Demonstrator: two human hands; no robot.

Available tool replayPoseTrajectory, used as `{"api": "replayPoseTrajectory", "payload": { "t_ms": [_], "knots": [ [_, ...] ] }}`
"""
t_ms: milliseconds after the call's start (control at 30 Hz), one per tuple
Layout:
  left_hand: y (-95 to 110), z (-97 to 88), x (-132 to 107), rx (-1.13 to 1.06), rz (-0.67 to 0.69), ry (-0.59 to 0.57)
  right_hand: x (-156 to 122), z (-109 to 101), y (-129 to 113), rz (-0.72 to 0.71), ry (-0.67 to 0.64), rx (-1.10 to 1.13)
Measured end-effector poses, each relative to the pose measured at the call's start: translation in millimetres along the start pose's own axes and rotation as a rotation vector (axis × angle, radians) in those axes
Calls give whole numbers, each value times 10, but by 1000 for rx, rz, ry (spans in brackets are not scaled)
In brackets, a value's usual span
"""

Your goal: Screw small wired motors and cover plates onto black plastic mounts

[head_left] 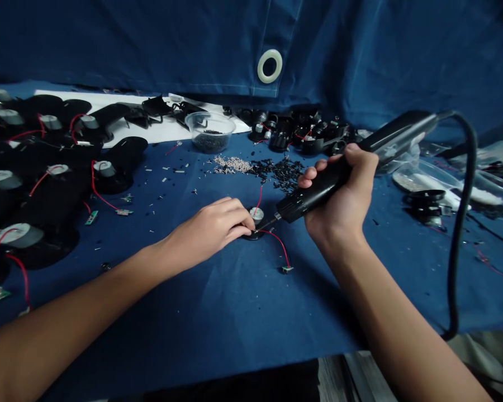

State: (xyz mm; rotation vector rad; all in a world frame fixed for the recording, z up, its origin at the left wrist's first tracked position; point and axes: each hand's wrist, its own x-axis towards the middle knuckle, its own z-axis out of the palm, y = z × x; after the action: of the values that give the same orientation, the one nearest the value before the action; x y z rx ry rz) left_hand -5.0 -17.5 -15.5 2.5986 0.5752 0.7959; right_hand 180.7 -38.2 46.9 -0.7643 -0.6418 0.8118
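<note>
Right, biggest first: one blue-clothed worktop point(235, 312) runs under everything, with one blue tarp point(151, 44) hanging behind it, well beyond the fingers.

Far out to the left of the left fingers sits a spread of black housings point(46, 184). I count at least eight silver motor caps on them, each trailing red wire. Beyond the right fingers lies one heap of black parts point(305, 134), and out past their right side one clear tray point(444, 178).

One electric screwdriver point(396, 137) is wrapped tight in the right hand point(339, 195), all fingers curled round its body. Its bit slants down to the left, and its black cable point(461, 223) loops off the near right edge.

The left hand point(212, 226) lies flat, fingers pinched down on one small motor disc point(256, 215). The disc sits right at those fingertips, and the driver's tip meets it. Its red lead point(279, 240) curls nearer, between the two wrists.

Just beyond the fingers are two screw piles, one silver point(232, 163) and one black point(279, 167), with one clear cup point(209, 131) behind them. Loose screws dot the cloth beyond the left fingers.

Nearer than both hands the cloth is bare right down to the worktop's front edge.
</note>
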Motion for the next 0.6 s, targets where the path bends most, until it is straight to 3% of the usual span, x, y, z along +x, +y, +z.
{"api": "replayPoseTrajectory", "payload": {
  "t_ms": [267, 600],
  "knots": [
    [21, -6, 7, -16, -21, 12, -28, 14, 63, -138, -21, -102],
    [8, 14, 1, -19, -42, 11, -59, 21, 119, -201, -62, -158]
  ]
}}
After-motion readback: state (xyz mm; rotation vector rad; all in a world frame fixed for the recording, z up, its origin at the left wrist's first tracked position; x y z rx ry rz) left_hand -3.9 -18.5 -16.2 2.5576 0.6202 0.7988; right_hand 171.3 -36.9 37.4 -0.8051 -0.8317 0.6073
